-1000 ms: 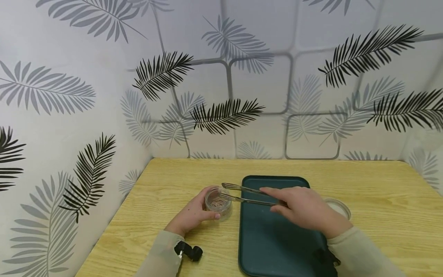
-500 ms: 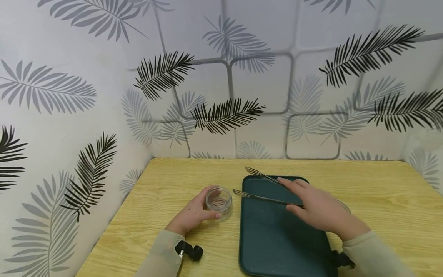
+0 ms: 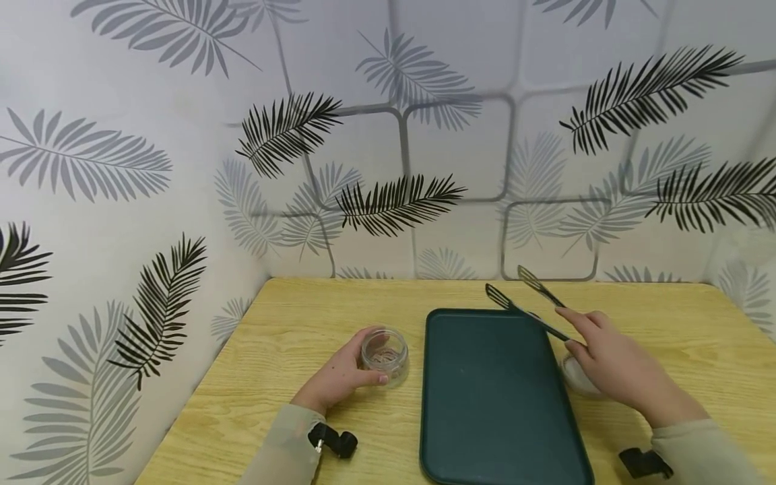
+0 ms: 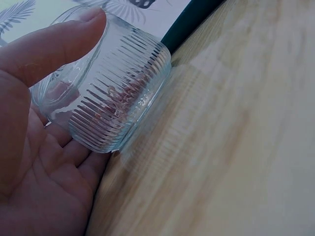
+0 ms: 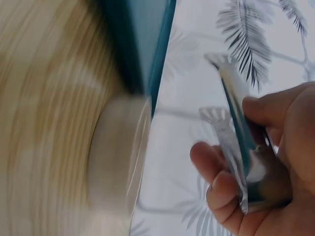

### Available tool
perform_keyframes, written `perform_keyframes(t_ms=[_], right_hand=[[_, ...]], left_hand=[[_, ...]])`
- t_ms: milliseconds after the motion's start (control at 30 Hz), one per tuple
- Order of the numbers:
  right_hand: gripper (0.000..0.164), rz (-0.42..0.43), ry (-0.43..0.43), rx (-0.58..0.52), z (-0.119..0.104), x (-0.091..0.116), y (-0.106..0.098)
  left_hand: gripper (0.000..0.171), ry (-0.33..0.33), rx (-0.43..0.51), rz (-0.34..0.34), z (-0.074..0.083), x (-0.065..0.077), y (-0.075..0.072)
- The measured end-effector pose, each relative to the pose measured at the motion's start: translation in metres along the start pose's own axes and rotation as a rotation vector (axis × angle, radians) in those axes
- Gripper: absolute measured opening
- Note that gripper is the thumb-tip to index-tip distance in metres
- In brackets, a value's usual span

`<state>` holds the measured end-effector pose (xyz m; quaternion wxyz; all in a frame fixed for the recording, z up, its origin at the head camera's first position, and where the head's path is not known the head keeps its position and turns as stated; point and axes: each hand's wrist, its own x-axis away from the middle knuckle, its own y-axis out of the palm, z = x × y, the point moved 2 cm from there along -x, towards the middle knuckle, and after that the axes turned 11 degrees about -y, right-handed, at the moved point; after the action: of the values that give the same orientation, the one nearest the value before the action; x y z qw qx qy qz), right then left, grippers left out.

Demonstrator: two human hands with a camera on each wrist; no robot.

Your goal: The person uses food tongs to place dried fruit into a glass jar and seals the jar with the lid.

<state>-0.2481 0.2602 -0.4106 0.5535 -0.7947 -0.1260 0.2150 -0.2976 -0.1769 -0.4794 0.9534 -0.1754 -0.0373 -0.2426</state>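
My left hand (image 3: 339, 377) holds a small clear glass jar (image 3: 388, 372) on the table, thumb on the near side and fingers round the far side. Ribbed glass shows in the left wrist view, with reddish-brown shreds (image 4: 118, 102) at the bottom. My right hand (image 3: 618, 360) grips metal tongs (image 3: 541, 322) with slotted tips, raised over the far right corner of the dark green tray (image 3: 494, 397). The arms of the tongs are spread, with nothing visible between the tips. Below the right hand stands a round pale dish (image 5: 110, 157), partly hidden in the head view.
The tray lies on a wooden table (image 3: 327, 303), between the jar and the dish. A wall (image 3: 448, 236) with leaf-patterned paper rises behind the table's far edge. Black wrist mounts (image 3: 332, 439) sit on both sleeves.
My right hand has carried the tongs from over the jar's mouth rightwards across the tray, and their tips now point up and away. The left hand and jar have stayed in place.
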Motion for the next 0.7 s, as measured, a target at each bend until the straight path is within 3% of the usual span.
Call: perform_keyframes(t_ms=[300, 567, 700], right_hand=[[0.054, -0.047, 0.177, 0.008, 0.05, 0.037, -0.014], [0.056, -0.112, 0.369, -0.033, 0.072, 0.058, -0.012], [0.057, -0.141, 0.382, 0.0, 0.08, 0.063, -0.01]], left_hand=[[0.082, 0.009, -0.001, -0.009, 0.0, -0.002, 0.001], [0.083, -0.002, 0.0, -0.01, -0.001, 0.001, 0.0], [0.084, -0.002, 0.004, -0.014, 0.0, 0.002, 0.001]])
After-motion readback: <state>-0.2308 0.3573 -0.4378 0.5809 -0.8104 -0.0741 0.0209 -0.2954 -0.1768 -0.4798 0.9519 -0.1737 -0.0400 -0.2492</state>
